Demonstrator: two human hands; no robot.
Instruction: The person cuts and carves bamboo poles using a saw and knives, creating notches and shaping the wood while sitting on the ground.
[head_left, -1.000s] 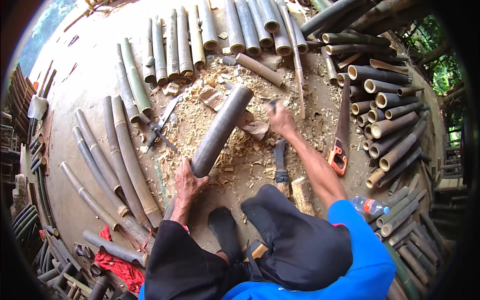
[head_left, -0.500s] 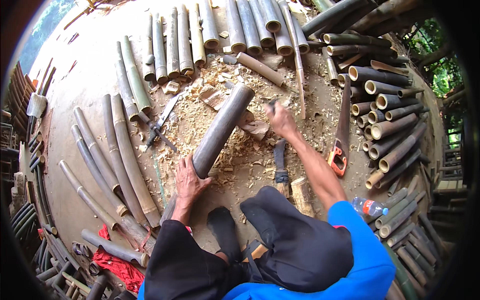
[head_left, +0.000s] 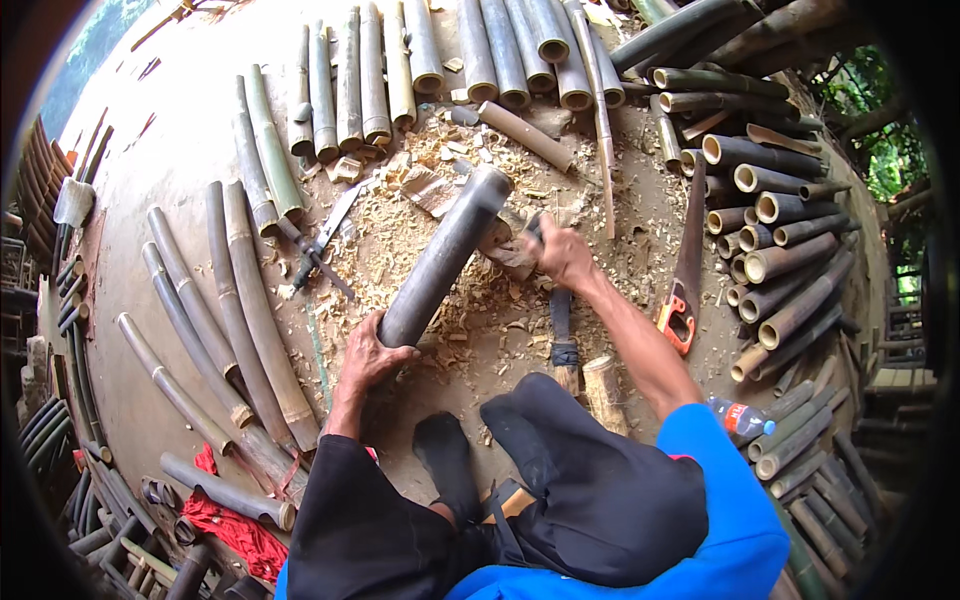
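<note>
A dark bamboo tube (head_left: 445, 260) slants away from me, its far end over a wood block (head_left: 512, 255) among the shavings. My left hand (head_left: 372, 352) is wrapped round the tube's near end. To the right of the far end, my right hand (head_left: 563, 256) is closed round a tool with a dark handle (head_left: 537, 230). The working end of that tool is too blurred to make out. Below my right hand a machete with a cord-bound handle (head_left: 563, 352) lies beside a short wooden log (head_left: 604, 390).
Wood shavings (head_left: 400, 260) cover the ground. A handsaw with an orange handle (head_left: 679, 315) and a plastic bottle (head_left: 738, 416) lie at right, near stacked bamboo tubes (head_left: 790, 262). More bamboo poles (head_left: 262, 300) lie at left, with a knife (head_left: 333, 222) and red cloth (head_left: 235, 535).
The tube's near end has risen slightly, and my left hand has shifted a little up and left with it. My right hand has come slightly nearer to me with the tool.
</note>
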